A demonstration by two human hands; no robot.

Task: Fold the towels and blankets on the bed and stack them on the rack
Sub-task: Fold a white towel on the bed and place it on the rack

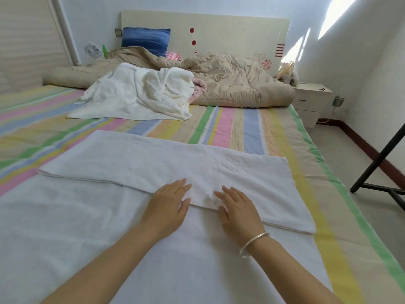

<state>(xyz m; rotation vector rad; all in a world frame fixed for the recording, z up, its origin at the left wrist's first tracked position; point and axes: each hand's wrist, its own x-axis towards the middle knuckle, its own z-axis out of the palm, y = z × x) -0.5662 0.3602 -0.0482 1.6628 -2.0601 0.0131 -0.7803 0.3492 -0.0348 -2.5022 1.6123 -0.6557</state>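
Towel [153, 163], big white one, flat over the near end of the striped bed [230, 126], far part folded back into a long band, fold edge right under the hands; further up on the left, crumpled white towels [135, 95] heaped against a beige quilt [230, 82]; left hand [169, 205] palm down, fingers straight and together, pressed flat on that edge, gripping nothing; right hand [237, 209] just beside it, same deal, fingers out flat, nothing held; silver bangle [254, 244] on that wrist; both forearms stretched forward over the lower layer; black rack [381, 154] on the floor, far right.
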